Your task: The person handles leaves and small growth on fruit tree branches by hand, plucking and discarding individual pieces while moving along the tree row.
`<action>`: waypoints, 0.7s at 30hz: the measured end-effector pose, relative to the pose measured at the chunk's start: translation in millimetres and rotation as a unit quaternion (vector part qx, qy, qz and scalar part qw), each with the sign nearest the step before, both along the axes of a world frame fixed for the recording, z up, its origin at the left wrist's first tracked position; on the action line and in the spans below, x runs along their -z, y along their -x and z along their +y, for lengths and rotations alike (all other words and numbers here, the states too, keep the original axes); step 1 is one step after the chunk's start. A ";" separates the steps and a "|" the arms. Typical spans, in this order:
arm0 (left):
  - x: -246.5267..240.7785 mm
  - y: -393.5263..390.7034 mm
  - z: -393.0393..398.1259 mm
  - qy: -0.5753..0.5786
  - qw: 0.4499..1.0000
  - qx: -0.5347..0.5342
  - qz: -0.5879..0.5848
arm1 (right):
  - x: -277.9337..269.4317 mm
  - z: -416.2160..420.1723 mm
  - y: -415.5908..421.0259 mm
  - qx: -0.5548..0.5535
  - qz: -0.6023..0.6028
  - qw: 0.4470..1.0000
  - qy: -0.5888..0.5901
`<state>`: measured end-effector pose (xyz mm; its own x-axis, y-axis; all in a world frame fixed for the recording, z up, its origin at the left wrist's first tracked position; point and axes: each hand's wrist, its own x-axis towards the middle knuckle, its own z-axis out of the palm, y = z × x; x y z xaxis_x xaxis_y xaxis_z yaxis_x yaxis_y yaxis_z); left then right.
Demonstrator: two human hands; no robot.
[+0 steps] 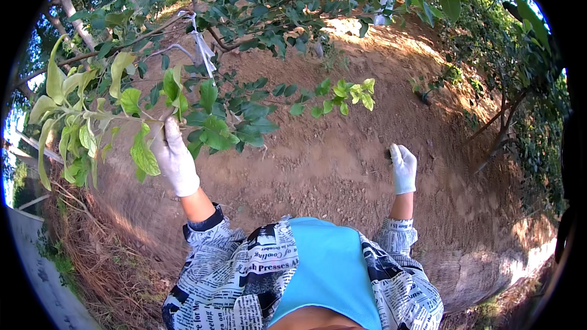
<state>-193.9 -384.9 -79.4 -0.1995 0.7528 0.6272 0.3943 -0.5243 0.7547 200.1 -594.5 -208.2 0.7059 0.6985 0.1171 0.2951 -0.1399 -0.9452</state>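
Note:
My left hand (pixel 178 158), in a white knit glove, is raised at the left. Its thumb and fingers pinch the stem of a leafy shoot (pixel 114 117). Pale, drooping leaves cluster at the shoot's left end, and greener leaves (pixel 215 133) spread just right of the hand. My right hand (pixel 404 169), gloved the same way, hangs over bare soil on the right with its fingers curled. A small dark patch shows at those fingertips; whether it is a held object or the glove's palm side is unclear.
A tree branch (pixel 133 39) crosses the upper left, with a white strip (pixel 202 48) tied to it. Another pale strip (pixel 386 2) hangs among leaves above. Brown sloping soil (pixel 316 165) lies below. A shrub (pixel 509 123) stands right; dry brush (pixel 110 256) covers the lower left beside a grey surface (pixel 41 275).

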 end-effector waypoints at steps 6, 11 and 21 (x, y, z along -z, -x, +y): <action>10.0 -43.3 26.5 -0.109 0.986 0.047 0.116 | 44.1 -37.6 5.9 0.027 -0.007 0.996 0.086; 14.0 -73.5 45.5 -0.017 0.994 0.111 0.018 | 42.2 -53.7 29.7 0.065 -0.033 0.993 0.090; -5.3 -122.5 24.4 -0.059 0.983 0.153 0.089 | 58.2 -82.1 3.0 0.107 0.001 0.991 0.075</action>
